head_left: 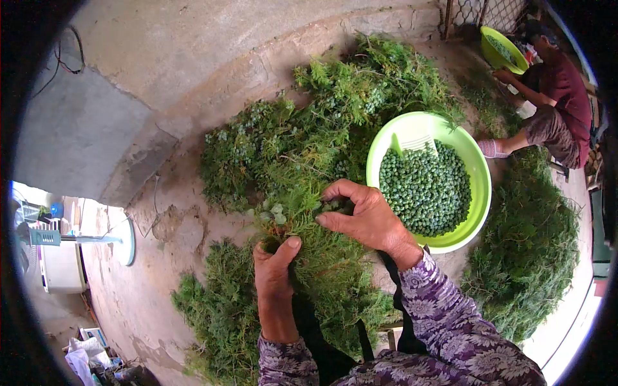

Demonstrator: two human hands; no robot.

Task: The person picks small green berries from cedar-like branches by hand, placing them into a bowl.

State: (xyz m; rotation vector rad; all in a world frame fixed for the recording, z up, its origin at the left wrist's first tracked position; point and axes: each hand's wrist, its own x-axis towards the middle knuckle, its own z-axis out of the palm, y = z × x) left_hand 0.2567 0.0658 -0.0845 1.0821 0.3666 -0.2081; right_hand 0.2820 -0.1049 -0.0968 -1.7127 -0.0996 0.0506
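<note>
My left hand point(277, 267) is closed around a leafy evergreen sprig point(299, 206), with its thumb pressed on the stem end. Pale green cones point(277, 214) show on the sprig just above that thumb. At the sprig's right side is my right hand point(370, 219), its thumb and fingers curled together around small green cones, partly hidden by the fingers. To the right of this hand stands a lime-green basin point(484, 186), which holds a heap of round green cones point(425, 186).
Cut evergreen branches point(380, 77) lie in a pile ahead, with more foliage point(225, 289) below and a heap point(521, 251) at right. A seated person point(566, 96) works beside another green basin point(486, 33). A fan point(45, 236) stands at left near a concrete block point(84, 128).
</note>
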